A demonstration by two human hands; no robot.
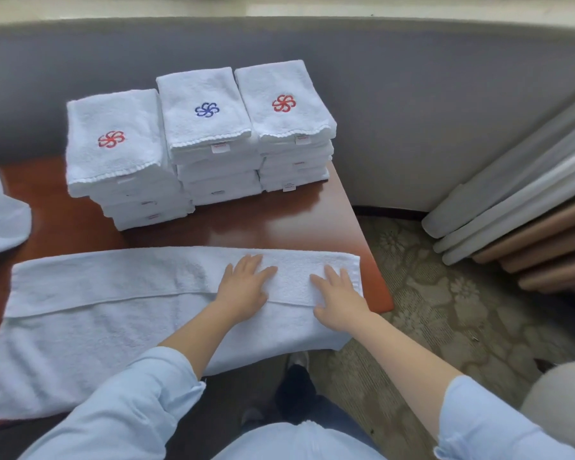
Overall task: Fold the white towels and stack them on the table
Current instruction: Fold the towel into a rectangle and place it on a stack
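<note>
**Smoothing the first lengthwise fold**

Both hands lie flat with straight fingers and grasp nothing. The left hand [243,290] and right hand [339,298] press on the right end of the towel [97,313], which is spread lengthwise along the near side of the table [279,224].

The edge of the folded flap passes under both palms and runs on to the left of the left hand.

Judgement: the crease is being set. To do it well, sweep the palms along the flap, keep its edge parallel to the far edge, and clear wrinkles before folding crosswise.

Three finished stacks [200,134] stand beyond the fingertips, well apart from them. A spare towel [0,214] lies far left of the left hand.
</note>
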